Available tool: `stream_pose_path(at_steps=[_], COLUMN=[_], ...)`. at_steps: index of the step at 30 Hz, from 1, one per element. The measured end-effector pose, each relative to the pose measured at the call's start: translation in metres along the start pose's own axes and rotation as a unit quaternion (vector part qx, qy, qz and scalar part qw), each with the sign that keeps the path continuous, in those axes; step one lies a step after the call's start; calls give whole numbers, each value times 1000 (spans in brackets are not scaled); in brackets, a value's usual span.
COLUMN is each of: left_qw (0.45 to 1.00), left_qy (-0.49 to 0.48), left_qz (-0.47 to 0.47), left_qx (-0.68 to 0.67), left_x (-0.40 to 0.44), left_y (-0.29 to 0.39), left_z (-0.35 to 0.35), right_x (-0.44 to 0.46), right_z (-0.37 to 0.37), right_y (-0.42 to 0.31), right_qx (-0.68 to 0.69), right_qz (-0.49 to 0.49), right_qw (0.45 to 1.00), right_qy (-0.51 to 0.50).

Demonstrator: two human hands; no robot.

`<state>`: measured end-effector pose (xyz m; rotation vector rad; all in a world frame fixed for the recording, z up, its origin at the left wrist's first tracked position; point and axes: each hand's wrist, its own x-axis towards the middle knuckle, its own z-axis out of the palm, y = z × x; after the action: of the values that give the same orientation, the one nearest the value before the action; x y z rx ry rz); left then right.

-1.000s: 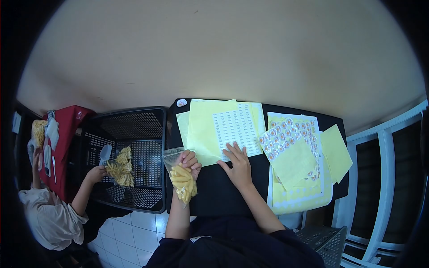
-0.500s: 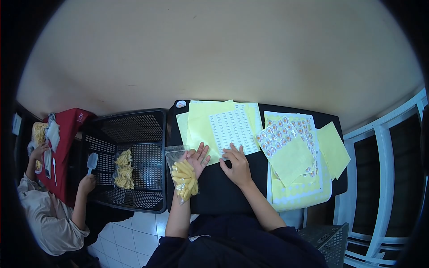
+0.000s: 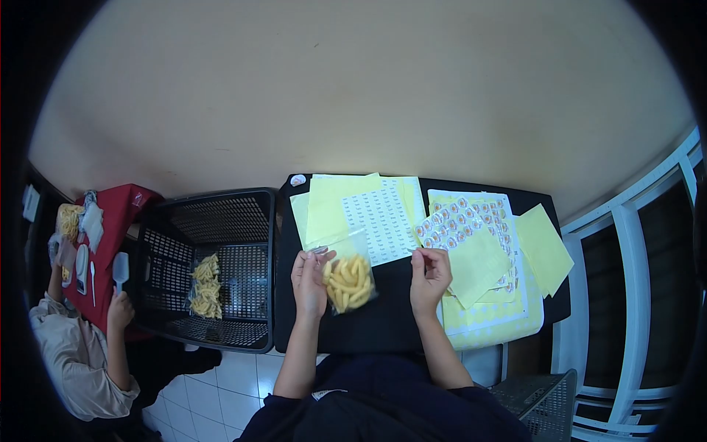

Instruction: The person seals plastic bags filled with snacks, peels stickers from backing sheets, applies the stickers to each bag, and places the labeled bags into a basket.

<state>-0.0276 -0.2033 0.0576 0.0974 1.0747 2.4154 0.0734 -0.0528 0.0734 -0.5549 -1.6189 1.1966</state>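
Note:
My left hand [image 3: 309,283] grips the top left edge of a clear plastic bag [image 3: 347,283] filled with pale yellow stick-shaped snacks. The bag hangs upright over the black table, its upper part empty and see-through. My right hand [image 3: 429,280] is pinched closed at the lower right corner of a white label sheet [image 3: 377,217] printed with rows of small text. Whatever sits between thumb and finger there is too small to make out. Yellow backing paper [image 3: 335,202] lies under and beside the label sheet.
Round logo stickers [image 3: 449,225] on sheets lie to the right, partly under yellow paper [image 3: 479,269]. A black crate [image 3: 269,272] with snack bags [image 3: 206,287] stands at left. Beyond it, a co-worker's hand [image 3: 120,309] holds a scoop [image 3: 120,271] near a red-covered table [image 3: 110,243].
My left hand has turned over and now holds the bag up by its edge, further right. My right hand has closed into a pinch and moved right. The co-worker's scoop moved left.

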Motion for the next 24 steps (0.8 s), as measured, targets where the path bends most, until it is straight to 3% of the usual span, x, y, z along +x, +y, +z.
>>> stream_pose_path(at_steps=[2, 5, 9, 12, 22, 24], left_qw=[994, 992, 993, 989, 977, 973], left_qy=[14, 16, -28, -60, -103, -87], left_qz=[106, 124, 109, 132, 188, 190], left_qx=[29, 20, -33, -15, 23, 101], left_x=[-8, -20, -42, -57, -83, -86], left_y=[1, -1, -4, -3, -1, -1], left_z=[20, 46, 78, 92, 106, 107], right_x=[0, -4, -10, -17, -20, -21], right_z=[-4, 1, 10, 15, 1, 0], right_y=[-14, -46, -78, -79, -95, -96], right_qx=[38, 77, -79, -58, -73, -75], right_qz=[1, -32, -222, -280, -357, -359], right_qw=[999, 996, 971, 958, 931, 930], right_qy=[22, -1, -34, -25, -5, -1])
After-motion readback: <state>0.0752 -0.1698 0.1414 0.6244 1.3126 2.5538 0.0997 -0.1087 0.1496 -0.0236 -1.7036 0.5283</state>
